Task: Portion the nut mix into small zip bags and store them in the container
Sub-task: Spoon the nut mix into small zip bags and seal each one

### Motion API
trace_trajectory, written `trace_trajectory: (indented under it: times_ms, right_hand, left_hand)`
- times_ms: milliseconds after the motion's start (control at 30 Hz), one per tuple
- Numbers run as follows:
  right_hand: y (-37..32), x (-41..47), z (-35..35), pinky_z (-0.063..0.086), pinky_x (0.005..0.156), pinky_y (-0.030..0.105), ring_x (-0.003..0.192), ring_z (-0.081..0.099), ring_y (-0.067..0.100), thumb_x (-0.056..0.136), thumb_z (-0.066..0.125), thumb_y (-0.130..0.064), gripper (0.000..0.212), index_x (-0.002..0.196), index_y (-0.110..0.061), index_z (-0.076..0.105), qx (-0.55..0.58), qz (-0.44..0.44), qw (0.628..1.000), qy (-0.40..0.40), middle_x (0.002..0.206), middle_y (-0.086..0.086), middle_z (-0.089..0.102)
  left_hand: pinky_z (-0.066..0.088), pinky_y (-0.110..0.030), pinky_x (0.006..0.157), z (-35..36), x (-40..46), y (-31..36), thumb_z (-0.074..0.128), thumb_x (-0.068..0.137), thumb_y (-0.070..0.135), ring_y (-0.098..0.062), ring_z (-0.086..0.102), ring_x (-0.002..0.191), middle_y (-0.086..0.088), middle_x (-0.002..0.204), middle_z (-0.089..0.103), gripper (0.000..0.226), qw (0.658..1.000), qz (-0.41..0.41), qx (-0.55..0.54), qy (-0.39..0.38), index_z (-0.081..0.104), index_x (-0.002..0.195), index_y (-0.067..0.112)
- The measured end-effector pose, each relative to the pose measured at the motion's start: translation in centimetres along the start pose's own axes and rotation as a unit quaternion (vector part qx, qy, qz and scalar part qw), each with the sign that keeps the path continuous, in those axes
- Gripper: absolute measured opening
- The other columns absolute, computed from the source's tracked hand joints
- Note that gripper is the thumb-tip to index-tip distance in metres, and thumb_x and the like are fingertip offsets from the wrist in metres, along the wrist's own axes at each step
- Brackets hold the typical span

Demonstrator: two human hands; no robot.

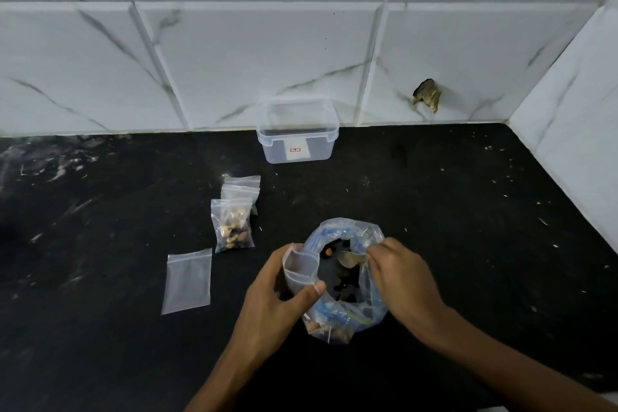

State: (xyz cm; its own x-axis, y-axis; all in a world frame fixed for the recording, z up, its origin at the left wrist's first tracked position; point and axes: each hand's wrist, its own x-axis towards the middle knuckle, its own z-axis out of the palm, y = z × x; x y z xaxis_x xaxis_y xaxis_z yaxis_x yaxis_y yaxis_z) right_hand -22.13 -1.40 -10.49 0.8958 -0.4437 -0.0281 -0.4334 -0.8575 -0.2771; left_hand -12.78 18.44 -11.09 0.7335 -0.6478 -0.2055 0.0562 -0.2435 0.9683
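Note:
A large clear bag of nut mix [346, 318] stands open on the black counter, its rim rolled down. My left hand [281, 298] holds a small empty zip bag [299, 269] open at the big bag's left edge. My right hand [399, 273] pinches a spoon [349, 259] over the big bag's mouth; nuts on it cannot be made out. Left of the hands lie a filled small zip bag [233, 226], more small bags [240, 187] behind it, and one flat empty zip bag [188, 279]. A clear plastic container [297, 134] without a lid stands at the wall.
The black counter [468, 211] is speckled with white crumbs. Marble-look tiled walls close it off behind and on the right; a chipped hole [427, 94] marks the back wall.

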Motion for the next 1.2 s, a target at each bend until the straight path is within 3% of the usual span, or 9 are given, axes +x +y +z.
trace_trajectory:
  times_ms: [100, 200, 433, 567, 767, 867, 967, 1133, 1200]
  right_hand:
    - [-0.7, 0.7, 1.1, 0.054, 0.068, 0.027, 0.077, 0.063, 0.011, 0.097, 0.052, -0.019, 0.013, 0.102, -0.018, 0.063, -0.001, 0.000, 1.000, 0.016, 0.105, -0.003, 0.059]
    - [-0.7, 1.1, 2.0, 0.054, 0.068, 0.027, 0.079, 0.062, 0.012, 0.097, 0.050, -0.018, 0.015, 0.102, -0.018, 0.064, 0.018, -0.002, 0.999, 0.028, 0.103, -0.003, 0.060]
    - [0.9, 0.7, 2.0, 0.052, 0.072, 0.031, 0.083, 0.061, 0.012, 0.090, 0.056, -0.008, 0.021, 0.100, -0.021, 0.070, 0.065, -0.085, 0.993, -0.040, 0.093, -0.004, 0.062]
    - [1.9, 0.7, 1.2, 0.050, 0.072, 0.031, 0.078, 0.060, 0.008, 0.091, 0.059, -0.013, 0.015, 0.090, -0.018, 0.073, 0.098, -0.099, 0.986, -0.095, 0.084, -0.004, 0.063]
    - [0.9, 2.2, 1.5, 0.051, 0.070, 0.026, 0.076, 0.063, 0.005, 0.092, 0.060, -0.014, 0.015, 0.094, -0.018, 0.074, 0.168, -0.030, 0.973, -0.157, 0.082, -0.005, 0.069]
    - [0.9, 2.8, 1.3, 0.041, 0.064, 0.014, 0.073, 0.061, 0.001, 0.092, 0.060, -0.014, 0.015, 0.094, -0.019, 0.074, 0.183, 0.002, 0.967, -0.177, 0.078, -0.010, 0.066]
    - [1.3, 3.1, 0.5, 0.040, 0.060, 0.012, 0.071, 0.061, 0.001, 0.093, 0.060, -0.015, 0.016, 0.090, -0.019, 0.075, 0.203, 0.049, 0.963, -0.173, 0.075, -0.010, 0.066]
    - [2.6, 2.9, -1.3, 0.037, 0.045, 0.010, 0.046, 0.053, -0.003, 0.095, 0.057, -0.011, 0.017, 0.087, -0.013, 0.072, 0.258, 0.119, 0.943, -0.174, 0.066, -0.006, 0.061]
    - [3.1, 2.7, -2.1, 0.036, 0.043, 0.012, 0.045, 0.050, 0.000, 0.095, 0.057, -0.011, 0.017, 0.086, -0.013, 0.071, 0.297, 0.140, 0.929, -0.172, 0.067, 0.000, 0.064]
  left_hand:
    - [0.052, -0.044, 0.099, 0.6, 0.2, -0.1, 0.079, 0.074, 0.045, -0.011, 0.063, 0.117, 0.011, 0.123, 0.067, 0.059, 0.999, -0.015, -0.037, -0.021, 0.056, 0.127, 0.041]
    - [0.050, -0.056, 0.100, 0.9, 0.9, 0.0, 0.078, 0.075, 0.040, -0.022, 0.065, 0.116, -0.001, 0.123, 0.068, 0.057, 0.997, -0.011, -0.075, -0.019, 0.057, 0.127, 0.034]
    - [0.056, -0.045, 0.090, 1.0, 1.9, 0.3, 0.077, 0.079, 0.028, -0.023, 0.068, 0.111, -0.002, 0.118, 0.070, 0.055, 0.994, -0.003, -0.108, -0.015, 0.055, 0.130, 0.028]
    - [0.054, -0.051, 0.097, 1.0, 2.0, 0.1, 0.080, 0.072, 0.040, -0.019, 0.066, 0.115, 0.002, 0.123, 0.068, 0.065, 0.994, -0.007, -0.103, -0.026, 0.054, 0.131, 0.032]
    - [0.052, -0.050, 0.100, 1.4, 1.6, -0.1, 0.077, 0.074, 0.044, -0.017, 0.064, 0.116, 0.004, 0.122, 0.067, 0.055, 0.998, 0.014, -0.052, -0.029, 0.057, 0.125, 0.041]
    - [0.052, -0.047, 0.100, 1.1, 1.4, -0.1, 0.078, 0.071, 0.048, -0.012, 0.064, 0.116, 0.010, 0.122, 0.066, 0.056, 0.998, 0.010, -0.046, -0.032, 0.056, 0.122, 0.048]
    - [0.053, -0.046, 0.099, 0.8, 1.4, -0.1, 0.078, 0.070, 0.050, -0.010, 0.064, 0.115, 0.013, 0.121, 0.066, 0.055, 0.999, 0.005, -0.043, -0.025, 0.056, 0.120, 0.052]
    - [0.054, -0.046, 0.099, 0.7, 1.3, 0.1, 0.077, 0.068, 0.052, -0.009, 0.064, 0.113, 0.014, 0.121, 0.066, 0.058, 0.999, 0.004, -0.044, -0.022, 0.056, 0.122, 0.049]
    - [0.053, -0.045, 0.099, 0.6, 1.2, 0.2, 0.077, 0.067, 0.052, -0.007, 0.064, 0.113, 0.016, 0.120, 0.067, 0.059, 0.999, -0.002, -0.041, -0.024, 0.055, 0.122, 0.048]
